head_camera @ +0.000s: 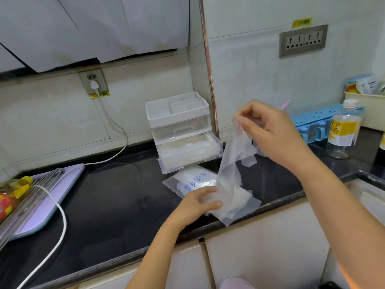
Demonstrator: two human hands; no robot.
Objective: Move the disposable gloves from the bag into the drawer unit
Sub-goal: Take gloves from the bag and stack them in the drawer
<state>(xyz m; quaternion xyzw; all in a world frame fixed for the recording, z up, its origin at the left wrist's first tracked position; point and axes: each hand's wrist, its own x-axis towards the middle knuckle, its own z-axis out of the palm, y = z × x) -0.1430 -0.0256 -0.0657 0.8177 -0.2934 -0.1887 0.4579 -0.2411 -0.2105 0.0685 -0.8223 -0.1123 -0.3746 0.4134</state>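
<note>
Plainly, the black table (pixel 114 205) showed its dark top between the lilac cutting board (pixel 50 195) at the left and the bag (pixel 188 181), a white cord (pixel 63 217) looping over that side. The bag lay flat just before the drawer unit (pixel 179 119), whose lower drawer (pixel 187 152) stood pulled out with white gloves inside. A blue rack (pixel 316 118) and a bottle (pixel 342 132) stood farther right, behind the raised arm. The right grip (pixel 270 130), lifted, pinched the top of a clear glove (pixel 230 163) — the left grip (pixel 200 202) held a wad of gloves (pixel 237 206) overhanging the table's front edge.
</note>
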